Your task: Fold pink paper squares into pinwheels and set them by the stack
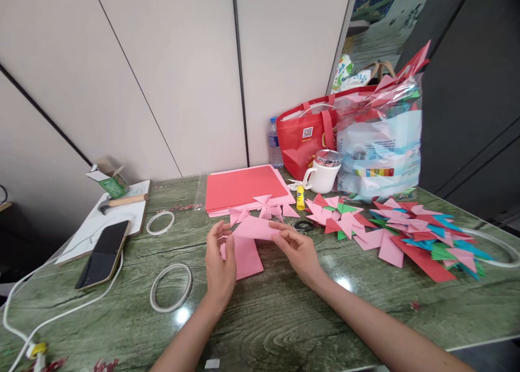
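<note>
A folded piece of pink paper is held up between my two hands over the green marbled table. My right hand pinches its right corner between thumb and fingers. At its left end, my left hand curls round the edge, thumb toward me and fingers behind. Beneath it lies a flat pink paper square, partly covered by the held sheet and my left hand. Just beyond are small folded pink paper pieces and a stack of red and pink sheets.
Folded coloured papers spread at right. A yellow glue stick, white mug, red bag and plastic bag stand behind. Left are tape rolls, a phone, a hammer and a white cable.
</note>
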The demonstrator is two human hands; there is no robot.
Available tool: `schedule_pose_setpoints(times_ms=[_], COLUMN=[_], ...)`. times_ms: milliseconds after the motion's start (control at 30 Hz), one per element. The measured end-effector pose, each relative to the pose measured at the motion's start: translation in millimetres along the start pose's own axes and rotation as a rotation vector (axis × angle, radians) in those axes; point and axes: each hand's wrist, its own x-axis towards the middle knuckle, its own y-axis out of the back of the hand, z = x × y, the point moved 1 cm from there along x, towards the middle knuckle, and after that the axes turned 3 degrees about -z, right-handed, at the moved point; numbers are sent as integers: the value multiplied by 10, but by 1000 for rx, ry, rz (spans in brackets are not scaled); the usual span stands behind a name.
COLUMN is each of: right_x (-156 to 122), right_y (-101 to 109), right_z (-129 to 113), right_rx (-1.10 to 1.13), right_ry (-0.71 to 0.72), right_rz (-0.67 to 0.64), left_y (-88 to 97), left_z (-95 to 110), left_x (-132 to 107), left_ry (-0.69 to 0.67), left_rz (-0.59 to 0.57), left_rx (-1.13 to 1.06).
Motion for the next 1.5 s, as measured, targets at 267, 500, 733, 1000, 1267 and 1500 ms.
schedule_pose_setpoints(times_ms=[267,500,733,1000,1267,1500], right_x=[-10,-65,-87,-34,-32,-47], right_y=[34,-44,-78,-5,14,4], right_z=[16,7,50,141,127,82], right_rx=[38,0,136,-63,-68,-209], right_ry=[-28,-26,-76,-80,-32,63], right_rz=[-26,-134,-231,-178,-73,-158], left_y=[-146,-94,-46,-51,-86,-89], left_z=[-52,64,52,107,-36,-8], left_x=[-8,-14,30,38,35,26], left_ry=[410,334,306,270,443,397], left_rz=[-360,-320,-318,-427,-305,-298], left_rx=[-549,-527,-324,-299,-568,-496])
